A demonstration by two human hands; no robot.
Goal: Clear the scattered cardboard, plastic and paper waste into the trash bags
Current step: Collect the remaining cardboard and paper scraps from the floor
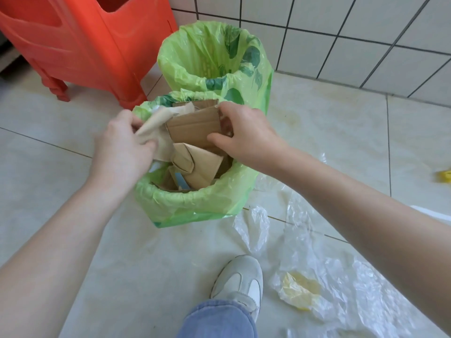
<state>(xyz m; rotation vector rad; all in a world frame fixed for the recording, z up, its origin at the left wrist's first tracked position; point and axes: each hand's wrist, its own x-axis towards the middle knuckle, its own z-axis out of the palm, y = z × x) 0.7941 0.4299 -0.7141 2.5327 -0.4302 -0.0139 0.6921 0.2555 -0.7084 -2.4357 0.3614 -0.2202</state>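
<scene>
**Q:** Cardboard first: where is it, and what are your hands doing?

**A:** Your right hand (246, 132) pinches the flat cardboard piece (195, 129) at its right edge, thumb below and fingers curled over the top. Your left hand (122, 145) grips crumpled brown paper (156, 125). Both hands hang over the mouth of the near green trash bag (195, 203), close together, with the waste between them.

**Q:** How far along are you?

**A:** Partway, by my judgement. The near bag already holds folded cardboard and paper (192, 167), heaped close to its rim. The far green bag (214, 52), just behind it, shows nothing inside from this angle. Left on the floor (73, 240) are clear plastic film (317, 240) to your right, a yellowish wrapper (299, 290) under it near your shoe (240, 279), and a small yellow scrap (445, 176) well apart at the right edge.

**Q:** Which way does the held cardboard lie?

**A:** Its long axis runs left to right across the bag mouth, the face tilted toward you. It appears to sit on top of the heap rather than down in it.
</scene>
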